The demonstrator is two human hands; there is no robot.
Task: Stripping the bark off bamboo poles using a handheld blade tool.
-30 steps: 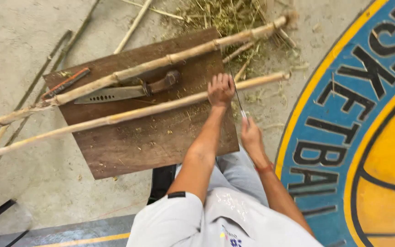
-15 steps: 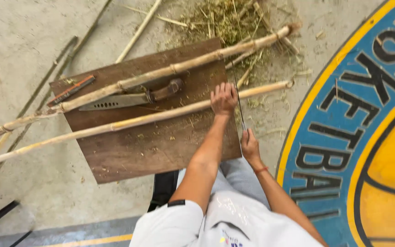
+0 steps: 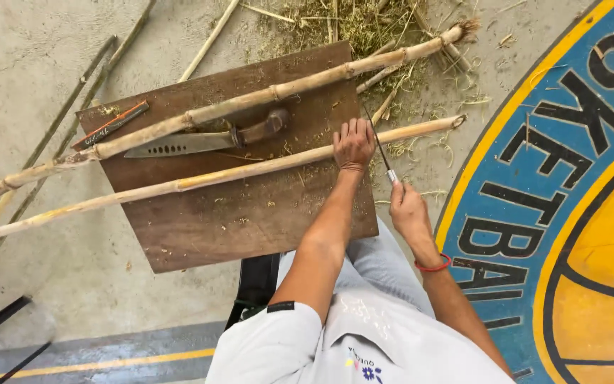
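Observation:
My left hand (image 3: 353, 144) presses flat on the near bamboo pole (image 3: 214, 178), close to the right edge of a dark wooden board (image 3: 250, 220). My right hand (image 3: 406, 208) grips the handle of a thin saw blade (image 3: 379, 148). The blade slants up and to the left across this pole, just right of my left hand. A second, thicker bamboo pole (image 3: 250, 102) lies across the board farther away. Between the two poles rests a large knife (image 3: 186, 144) with a wooden handle.
A flat dark tool with an orange stripe (image 3: 110, 124) lies at the board's far left corner. Shavings and cut stalks (image 3: 364, 25) litter the concrete beyond. Thin sticks (image 3: 72, 107) lie to the left. A blue and yellow painted floor circle (image 3: 570, 185) lies to the right, and a black stool (image 3: 257, 281) stands under the board.
My right hand has shifted slightly with the thin blade still across the near pole. My left hand stays pressed on the pole. The view moved a little.

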